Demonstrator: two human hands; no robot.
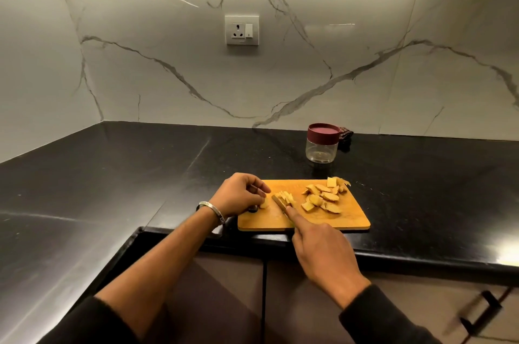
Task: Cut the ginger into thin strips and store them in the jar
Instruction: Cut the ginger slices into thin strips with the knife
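Note:
A wooden cutting board point(351, 221) lies at the counter's front edge. On its left side my left hand point(238, 195) pinches a small ginger piece point(264, 204) against the board. My right hand point(323, 248) grips a knife point(279, 202), index finger stretched along its back; the blade lies beside a small pile of cut ginger strips point(286, 197). Several ginger slices point(323, 197) are heaped on the board's right half. A clear jar point(321, 151) with a maroon lid on it stands behind the board.
The black stone counter point(140, 175) runs around a corner on the left. A dark patterned cloth point(345, 134) lies behind the jar. A wall socket point(242, 30) sits on the marble backsplash. Cabinet doors with a handle point(483, 312) are below.

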